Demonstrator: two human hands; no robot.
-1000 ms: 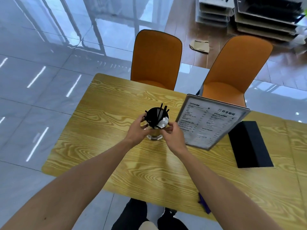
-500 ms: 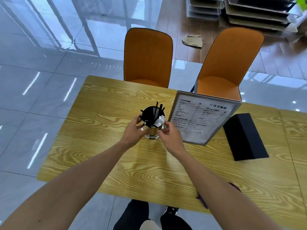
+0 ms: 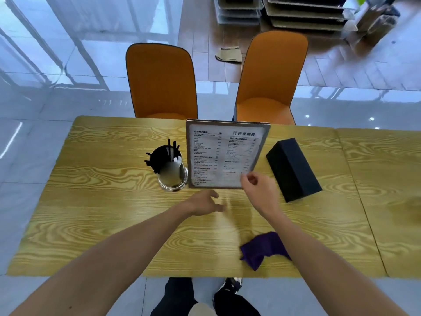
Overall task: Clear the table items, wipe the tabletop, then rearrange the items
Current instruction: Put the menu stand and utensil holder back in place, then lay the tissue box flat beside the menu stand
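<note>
Crumpled purple cloth [image 3: 264, 248] sits on the yellow wood-grain counter [image 3: 109, 224] near the front edge, beside the right forearm. Both hands have let go of the clear glass straw holder [image 3: 172, 173]: left hand [image 3: 202, 202] loose, fingers apart, right hand [image 3: 259, 190] now at the upright menu board [image 3: 225, 153], grip unclear. Looks like rearranging. Menu reads "COFFEE", "SPECIAL".

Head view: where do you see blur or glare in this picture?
Head view: the left hand and right hand are smeared by motion; a patch on the glass straw holder is blurred; window light glares off the tabletop between the hands; the far edges bend from the wide lens.
</note>
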